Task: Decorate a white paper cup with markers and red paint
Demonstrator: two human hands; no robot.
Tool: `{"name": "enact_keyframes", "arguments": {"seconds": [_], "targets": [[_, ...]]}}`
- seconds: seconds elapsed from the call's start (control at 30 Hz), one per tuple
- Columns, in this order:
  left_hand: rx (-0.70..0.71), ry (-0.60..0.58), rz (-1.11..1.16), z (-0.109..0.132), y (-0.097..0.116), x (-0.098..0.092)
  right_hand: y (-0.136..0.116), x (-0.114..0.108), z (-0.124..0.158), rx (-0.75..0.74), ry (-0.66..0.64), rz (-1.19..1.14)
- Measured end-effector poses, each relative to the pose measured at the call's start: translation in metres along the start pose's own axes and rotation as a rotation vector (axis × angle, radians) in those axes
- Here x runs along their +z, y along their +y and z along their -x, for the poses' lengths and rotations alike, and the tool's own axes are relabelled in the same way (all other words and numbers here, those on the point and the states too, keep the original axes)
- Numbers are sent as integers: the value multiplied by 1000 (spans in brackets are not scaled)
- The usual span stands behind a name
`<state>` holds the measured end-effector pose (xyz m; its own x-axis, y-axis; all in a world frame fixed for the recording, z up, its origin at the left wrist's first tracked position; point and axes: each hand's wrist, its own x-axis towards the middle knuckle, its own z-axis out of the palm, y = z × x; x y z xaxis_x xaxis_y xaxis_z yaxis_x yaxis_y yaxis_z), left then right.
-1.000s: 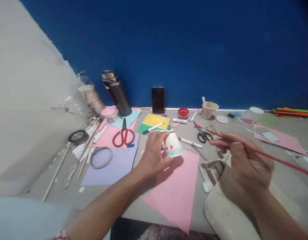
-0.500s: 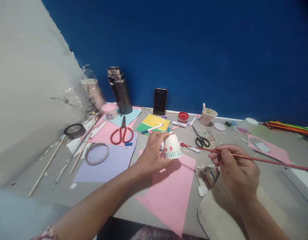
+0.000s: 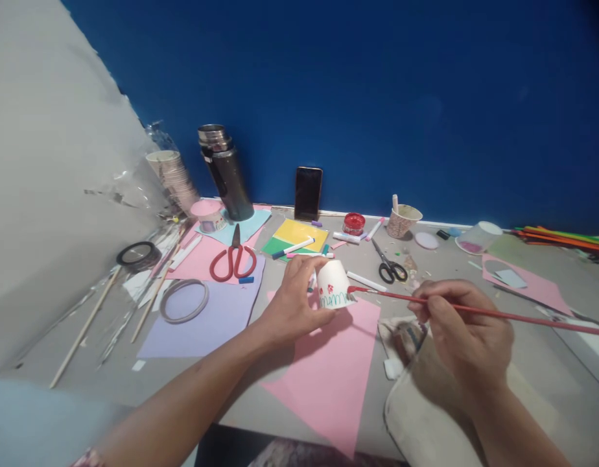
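Note:
Upside down above a pink sheet (image 3: 336,363), a small white paper cup (image 3: 332,279) is gripped by my left hand (image 3: 299,295) between thumb and fingers. Red marks and a wavy green line decorate its side near the rim. My right hand (image 3: 467,331) pinches a long red paintbrush (image 3: 401,296) by its handle. The red-coated brush tip is at the cup's right side; whether it touches cannot be made out. An open pot of red paint (image 3: 354,224) sits farther back, beside several markers (image 3: 347,238).
Red-handled scissors (image 3: 234,259), a tape roll (image 3: 184,301) and black scissors (image 3: 390,266) lie around the hands. Along the wall stand a flask (image 3: 229,178), a phone (image 3: 308,193) and a patterned cup (image 3: 404,222). Wooden sticks (image 3: 85,327) lie left; a cream cloth (image 3: 426,408) lies front right.
The brush tip has moved down along the cup's right side, toward the rim. The cup has tilted slightly in my left hand. The camera view has shifted a little.

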<state>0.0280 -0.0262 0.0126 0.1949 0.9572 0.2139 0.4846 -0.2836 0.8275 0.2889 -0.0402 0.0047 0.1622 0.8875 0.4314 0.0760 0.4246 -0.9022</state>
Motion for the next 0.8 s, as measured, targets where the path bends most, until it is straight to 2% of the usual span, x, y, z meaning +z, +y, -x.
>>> {"name": "enact_keyframes", "arguments": {"seconds": [0.17,0.27,0.8], "targets": [[15,8,-40,0,2,-2,-2,0,0,-229,-143,68],[21,14,-48,0,1,-1,-3,2,0,-301,-174,70],[15,-16,-28,0,1,-1,-3,-1,-4,-378,-311,95]]}}
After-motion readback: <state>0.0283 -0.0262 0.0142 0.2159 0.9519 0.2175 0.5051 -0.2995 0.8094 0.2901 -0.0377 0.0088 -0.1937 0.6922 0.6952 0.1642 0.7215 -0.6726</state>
